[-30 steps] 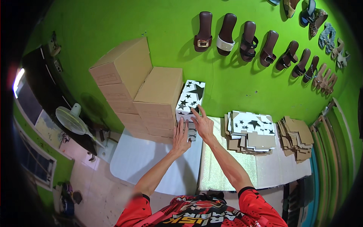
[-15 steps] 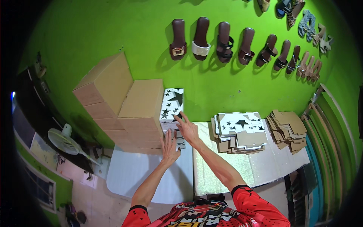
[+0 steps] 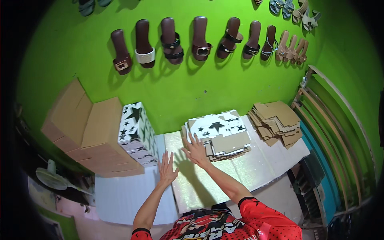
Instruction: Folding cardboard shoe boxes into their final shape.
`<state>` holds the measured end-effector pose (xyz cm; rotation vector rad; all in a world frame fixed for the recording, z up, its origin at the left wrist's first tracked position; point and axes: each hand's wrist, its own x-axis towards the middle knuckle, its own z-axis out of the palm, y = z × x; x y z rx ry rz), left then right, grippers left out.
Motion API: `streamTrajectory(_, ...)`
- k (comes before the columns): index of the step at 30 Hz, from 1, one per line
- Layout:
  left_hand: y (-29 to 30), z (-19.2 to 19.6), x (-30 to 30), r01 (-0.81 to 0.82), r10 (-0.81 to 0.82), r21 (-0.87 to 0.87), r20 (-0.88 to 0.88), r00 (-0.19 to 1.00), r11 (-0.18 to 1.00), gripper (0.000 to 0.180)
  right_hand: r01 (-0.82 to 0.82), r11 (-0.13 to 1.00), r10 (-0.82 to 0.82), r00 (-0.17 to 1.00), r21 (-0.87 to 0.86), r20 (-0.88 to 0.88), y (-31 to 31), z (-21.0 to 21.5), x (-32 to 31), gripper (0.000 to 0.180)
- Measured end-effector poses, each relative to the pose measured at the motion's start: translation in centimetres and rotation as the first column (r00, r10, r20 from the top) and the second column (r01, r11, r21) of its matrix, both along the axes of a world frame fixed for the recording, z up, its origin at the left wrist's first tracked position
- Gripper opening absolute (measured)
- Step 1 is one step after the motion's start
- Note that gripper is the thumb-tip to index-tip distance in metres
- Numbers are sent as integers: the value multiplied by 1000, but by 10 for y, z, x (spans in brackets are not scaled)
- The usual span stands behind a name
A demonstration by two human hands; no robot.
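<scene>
Near mid-frame, the left hand (image 3: 168, 173) and right hand (image 3: 196, 153) have fingers spread apart — a sideways brush could skew the loosely piled star-printed cardboard (image 3: 217, 128).

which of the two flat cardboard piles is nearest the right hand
The left pile, with white, black-starred cardboard on top; the right hand is at its left edge. The other pile, farther right, is plain brown.

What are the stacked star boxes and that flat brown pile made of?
The stacked star boxes look like smooth, printed cardboard, maybe coated: crisp edges, black stars on white. The flat brown pile seems to be plain, matte cardboard: thin sheets with cut tabs.
</scene>
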<state>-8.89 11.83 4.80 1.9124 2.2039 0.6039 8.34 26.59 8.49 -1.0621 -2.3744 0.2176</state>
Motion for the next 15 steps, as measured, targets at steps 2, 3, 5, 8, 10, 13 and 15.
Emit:
streamTrajectory(2,31,-8,36,37,-37,-9,4,999,999,108,107,994,-105,991,-12,79,36,-31,67,70)
streamTrajectory(3,40,-11,51,42,-42,-27,18,999,999,107,160,987,-154,976,-29,154,50,-36,94,72)
streamTrajectory(5,55,-18,77,64,-64,-30,24,998,997,105,215,975,-193,948,-62,253,68,-42,140,76)
streamTrajectory(8,78,-30,110,36,-30,-76,70,997,996,102,216,966,-160,929,-139,332,88,-42,187,82)
streamTrajectory(10,87,-36,129,31,-26,-67,79,997,997,99,175,959,-71,910,-224,408,91,-46,209,84)
streamTrajectory(13,102,-39,149,-11,18,-86,85,996,996,97,104,975,-16,916,-198,401,79,-59,231,89)
streamTrajectory(15,106,-40,158,-64,75,-121,86,994,991,92,75,979,-1,934,-192,357,69,-66,240,86)
